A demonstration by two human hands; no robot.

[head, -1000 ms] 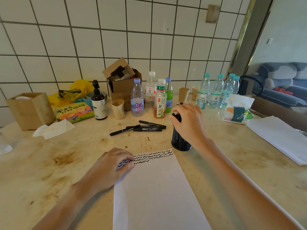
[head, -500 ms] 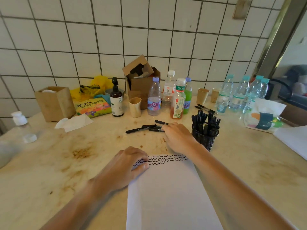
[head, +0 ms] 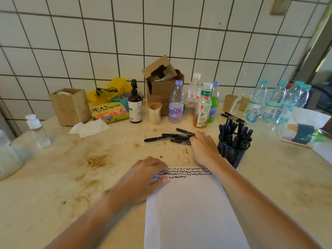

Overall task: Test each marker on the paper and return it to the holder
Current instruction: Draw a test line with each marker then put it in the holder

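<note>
Markers (head: 172,137) lie loose on countertop (head: 75,177), left of mesh holder (head: 231,153) w/ more inside. My right hand (head: 203,150) reaches them, fingertips touching; grip — can't tell. Left hand (head: 143,178) presses flat on paper (head: 190,212), fingers relaxed, by the squiggles.

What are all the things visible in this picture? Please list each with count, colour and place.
loose markers: about five, black, lying on table behind paper
mesh holder: one, black, full of markers, right of right hand
paper: one, white, black squiggles along far edge
pens: two, black, behind holder
cardboard box: one, brown, by wall
drink bottles: four, mixed colours, centre
water bottles: about five, clear with teal caps, far right
paper cups: two, brown, by wall
pump bottle: one, dark brown
table: beige, stained
left hand: rests on paper's far left corner
right hand: fingers at the loose markers
</note>
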